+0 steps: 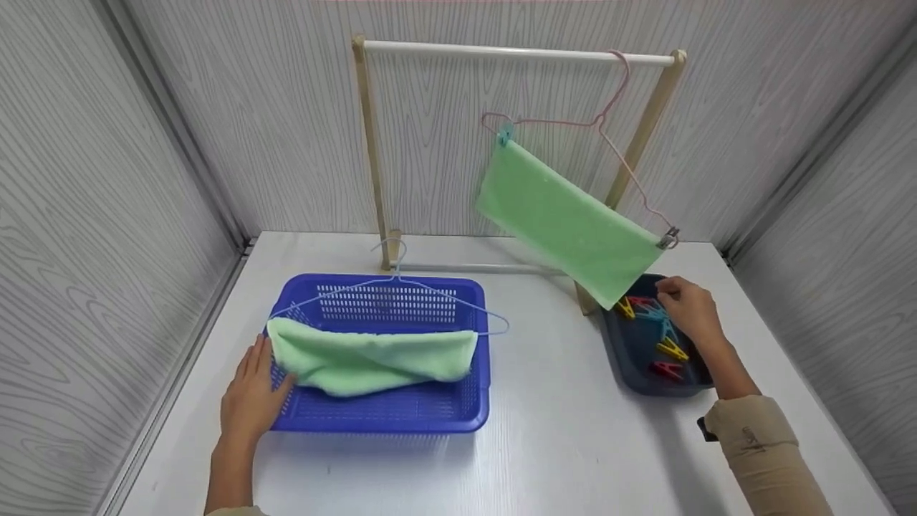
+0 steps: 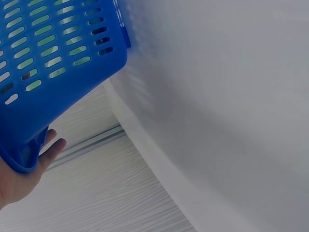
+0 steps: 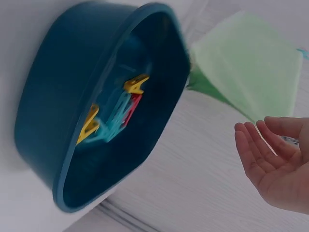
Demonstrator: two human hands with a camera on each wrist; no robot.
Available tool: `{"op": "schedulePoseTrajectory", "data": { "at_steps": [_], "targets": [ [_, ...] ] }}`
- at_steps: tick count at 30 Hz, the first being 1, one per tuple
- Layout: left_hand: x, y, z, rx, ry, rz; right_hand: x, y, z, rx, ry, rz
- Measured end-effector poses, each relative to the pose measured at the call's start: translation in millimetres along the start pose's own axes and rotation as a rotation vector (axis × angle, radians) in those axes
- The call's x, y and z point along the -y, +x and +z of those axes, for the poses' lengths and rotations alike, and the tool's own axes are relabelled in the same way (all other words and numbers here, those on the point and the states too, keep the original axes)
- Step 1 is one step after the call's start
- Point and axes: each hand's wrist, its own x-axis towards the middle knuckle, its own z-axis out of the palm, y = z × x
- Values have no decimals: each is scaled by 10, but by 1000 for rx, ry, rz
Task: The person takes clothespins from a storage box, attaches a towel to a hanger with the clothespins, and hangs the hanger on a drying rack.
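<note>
My left hand (image 1: 251,394) rests on the left rim of a blue plastic basket (image 1: 372,423), beside the end of a light green towel (image 1: 372,358). That towel lies over a pale blue wire hanger (image 1: 430,288) across the basket. Over the back right of a dark blue bin (image 3: 53,92) is my right hand (image 1: 689,309), its fingers loosely bent. Yellow, red and teal clothespins (image 1: 672,350) lie in the bin. Between thumb and forefinger a small grey piece (image 3: 289,140) shows; whether it lies behind the hand is unclear.
A second green towel (image 1: 566,222) hangs slanted from a pink hanger (image 1: 562,122), pinned by a teal clothespin (image 1: 505,134) and a greyish-brown one (image 1: 668,238). The hanger hooks on the white bar (image 1: 494,51) of a wooden-legged rack. Patterned panels enclose the white table (image 1: 544,430).
</note>
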Motion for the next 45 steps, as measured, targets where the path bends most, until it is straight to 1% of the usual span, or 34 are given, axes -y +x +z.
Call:
{"op": "schedulePoseTrajectory", "data": {
  "at_steps": [1,3,5,8,12,14,16,19,26,28,31,34,38,41,45],
  "targets": [
    [1,-6,2,-2,-1,-2,284,-56,-98,4,-58,5],
    [3,-17,4,-3,-7,-2,233,-18,-102,49,-111,-15],
    [7,-27,7,1,-1,-5,170,23,-87,97,-163,-7],
    [14,-40,9,8,-3,-12,54,80,-46,213,-260,11],
    [20,-43,-2,0,-6,-15,-87,130,8,397,-367,55],
    [23,-38,-7,-3,-3,-13,-149,144,23,459,-405,81],
    [28,-30,-6,-6,1,-16,-210,154,27,494,-442,86],
    [25,-19,-4,-4,-5,-18,-271,156,31,499,-479,76],
    [3,-6,-16,-12,-14,-27,-295,104,79,547,-621,-18],
    [-1,-1,-21,-11,-18,-27,-307,70,95,557,-640,-32],
    [-20,2,-29,-9,-24,-30,-379,1,125,561,-640,-14],
    [-38,5,-28,-8,-30,-39,-504,-58,164,576,-641,19],
    [-37,10,-16,-9,-29,-41,-632,-91,206,577,-645,56],
    [-29,11,-15,-20,-28,-44,-650,-102,233,553,-622,75],
    [-22,5,-17,-29,-26,-47,-649,-128,270,531,-583,77]
  ]
}}
